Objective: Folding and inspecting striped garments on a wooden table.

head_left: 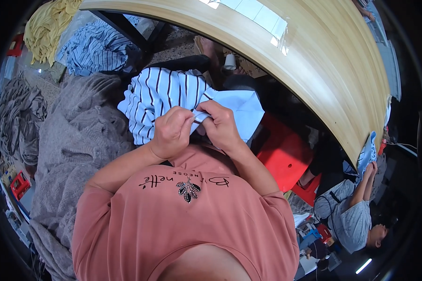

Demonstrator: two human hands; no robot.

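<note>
Left hand (173, 131) and right hand (219, 125) meet, fingertips pinching a narrow fold of a pale, dark-striped garment (166, 91) bunched near the near edge of the wood-grain counter (314, 61).

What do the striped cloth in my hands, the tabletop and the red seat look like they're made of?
Striped cloth: thin matte fabric, perhaps cotton; it folds and creases softly.
Tabletop: glossy wood-look board, probably laminate; it shows pale grain and bright reflections.
Red seat: likely moulded plastic; evenly coloured, smooth, with a slight sheen.
</note>
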